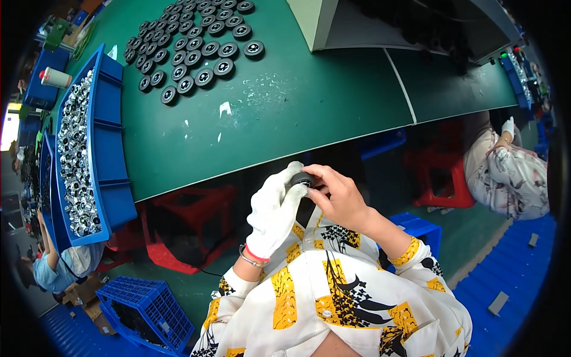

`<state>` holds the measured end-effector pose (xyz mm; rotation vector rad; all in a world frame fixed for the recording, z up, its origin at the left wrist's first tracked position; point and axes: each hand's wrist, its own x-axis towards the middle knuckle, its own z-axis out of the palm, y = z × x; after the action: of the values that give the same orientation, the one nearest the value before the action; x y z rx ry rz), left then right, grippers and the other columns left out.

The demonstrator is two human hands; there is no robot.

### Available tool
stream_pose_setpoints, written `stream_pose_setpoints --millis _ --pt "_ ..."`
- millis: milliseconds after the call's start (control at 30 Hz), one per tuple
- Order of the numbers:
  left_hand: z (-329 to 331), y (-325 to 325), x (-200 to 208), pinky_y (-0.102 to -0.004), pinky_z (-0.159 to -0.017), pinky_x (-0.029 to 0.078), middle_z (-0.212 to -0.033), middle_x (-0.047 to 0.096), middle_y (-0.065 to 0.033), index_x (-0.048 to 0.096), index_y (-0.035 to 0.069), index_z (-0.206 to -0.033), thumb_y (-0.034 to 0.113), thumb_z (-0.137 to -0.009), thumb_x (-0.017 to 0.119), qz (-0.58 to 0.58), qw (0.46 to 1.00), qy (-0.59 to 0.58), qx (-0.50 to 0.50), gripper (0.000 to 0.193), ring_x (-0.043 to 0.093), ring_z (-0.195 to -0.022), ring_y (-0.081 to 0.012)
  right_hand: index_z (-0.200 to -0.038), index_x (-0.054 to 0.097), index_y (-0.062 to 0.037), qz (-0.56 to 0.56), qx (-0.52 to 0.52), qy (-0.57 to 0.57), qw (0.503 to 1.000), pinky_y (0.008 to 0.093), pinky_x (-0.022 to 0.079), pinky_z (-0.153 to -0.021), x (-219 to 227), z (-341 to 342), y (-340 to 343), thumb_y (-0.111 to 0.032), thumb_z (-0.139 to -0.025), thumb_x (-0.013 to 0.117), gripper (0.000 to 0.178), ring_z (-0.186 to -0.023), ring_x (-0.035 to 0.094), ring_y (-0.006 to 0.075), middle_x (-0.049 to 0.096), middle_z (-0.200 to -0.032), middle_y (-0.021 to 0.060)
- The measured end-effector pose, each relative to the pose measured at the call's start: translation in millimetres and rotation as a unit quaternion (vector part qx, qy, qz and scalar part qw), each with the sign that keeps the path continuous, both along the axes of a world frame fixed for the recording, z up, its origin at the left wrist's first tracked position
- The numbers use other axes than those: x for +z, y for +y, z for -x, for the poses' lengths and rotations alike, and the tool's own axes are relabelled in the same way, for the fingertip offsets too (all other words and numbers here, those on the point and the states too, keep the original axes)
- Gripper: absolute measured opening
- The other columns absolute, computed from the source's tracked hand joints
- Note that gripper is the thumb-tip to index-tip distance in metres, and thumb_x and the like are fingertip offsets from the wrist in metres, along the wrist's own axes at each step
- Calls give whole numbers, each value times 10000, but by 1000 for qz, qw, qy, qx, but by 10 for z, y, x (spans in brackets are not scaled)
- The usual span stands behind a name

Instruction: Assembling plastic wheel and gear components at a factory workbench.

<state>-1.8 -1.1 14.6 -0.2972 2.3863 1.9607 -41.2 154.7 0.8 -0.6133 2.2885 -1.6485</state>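
Pinching a round black piece [303, 179] from the left with the thumb and fingers of the white-gloved left hand [272, 208], and from the right with the thumb and fingertips of the bare right hand [340, 199]. Holding it clear of the green bench [285, 131], just on the near side of its edge, in front of a white shirt [333, 297] patterned in yellow and black. Facing, on the far left part of the bench, a crowd of black wheels [194, 44], mostly lying flat and showing their hubs, well apart from either hand. Sharing the scene, at left, with a long blue bin [110, 157] brimming with small shiny silver parts [76, 160]; at near left, with a blue crate [151, 309]; at right, with a red stool [449, 190] and another person [505, 172] in pale flowered clothing.
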Motion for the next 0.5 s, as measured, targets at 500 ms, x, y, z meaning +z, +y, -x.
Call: stream_pose_setpoints --millis 500 --pt "-31 -41 -124 -295 -919 474 -1317 491 -148 404 -60 -1338 -42 -821 622 -312 948 -67 -22 561 530 -1141 -194 -971 536 -8 -28 -10 279 960 286 539 -602 -68 96 15 119 -726 617 287 -772 634 219 601 -996 146"
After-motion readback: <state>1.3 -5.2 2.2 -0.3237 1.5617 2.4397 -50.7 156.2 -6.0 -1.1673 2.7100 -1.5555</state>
